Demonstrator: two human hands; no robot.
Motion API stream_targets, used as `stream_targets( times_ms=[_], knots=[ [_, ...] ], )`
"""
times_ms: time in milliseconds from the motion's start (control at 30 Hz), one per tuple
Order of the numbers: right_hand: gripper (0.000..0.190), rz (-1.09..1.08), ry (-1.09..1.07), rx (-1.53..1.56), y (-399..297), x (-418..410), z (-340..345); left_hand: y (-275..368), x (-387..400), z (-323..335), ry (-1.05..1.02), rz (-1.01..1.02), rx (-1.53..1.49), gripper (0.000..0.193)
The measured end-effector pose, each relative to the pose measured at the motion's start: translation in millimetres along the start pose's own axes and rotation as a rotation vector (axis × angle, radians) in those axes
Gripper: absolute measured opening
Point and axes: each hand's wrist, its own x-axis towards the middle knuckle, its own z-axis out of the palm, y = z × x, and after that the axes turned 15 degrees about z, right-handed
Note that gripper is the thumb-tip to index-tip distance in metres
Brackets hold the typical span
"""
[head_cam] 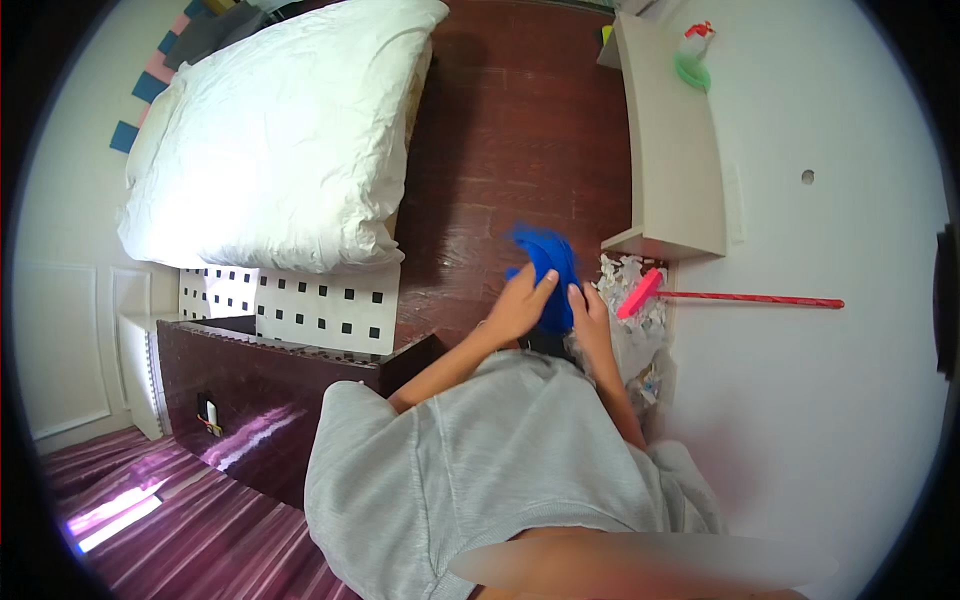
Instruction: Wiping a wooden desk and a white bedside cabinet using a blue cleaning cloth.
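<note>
A bunched blue cloth [553, 294] hangs in front of my body, over the dark red wood floor [517, 135]. My left hand [523, 304] grips its left side, with the thumb lying on top of the fabric. On the other side my right hand [590, 315] pinches the cloth's right edge between thumb and fingers. The upper end of the cloth is loose and blurred. Both hands are close together, a little below the middle of the view.
At right, a broom with a pink head [641, 294] and red handle [750, 299] leans by scattered paper scraps [619, 274] and a plastic bag [637, 352]. A pale desk [671, 135] bears a spray bottle [697, 52]. A bed with white bedding [300, 142] and a dark cabinet [255, 397] stand left.
</note>
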Motion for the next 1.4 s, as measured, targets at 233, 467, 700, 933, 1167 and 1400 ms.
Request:
stream_targets(
  times_ms=[233,467,700,933,1167,1400],
  knots=[
    [0.024,-0.215,0.022,-0.17,-29,103,-34,14,65,-7,-0.03,0.178,0.234,0.035],
    [0.046,0.295,-0.777,1.051,-58,138,-50,25,148,17,-0.266,0.127,0.185,0.042],
    [0.059,0.583,-0.77,1.174,-55,197,-67,-20,238,24,-0.492,-0.019,0.187,0.047],
    [0.043,0.463,-0.299,1.014,-63,277,-111,-74,356,56,-0.557,0.09,-0.005,0.055],
    [0.026,0.307,0.523,0.801,-54,292,-143,-93,454,106,-0.817,-0.003,0.001,0.044],
    [0.036,0.498,0.967,0.352,-3,295,-200,-135,477,139,-0.846,-0.095,-0.074,0.044]
  ],
)
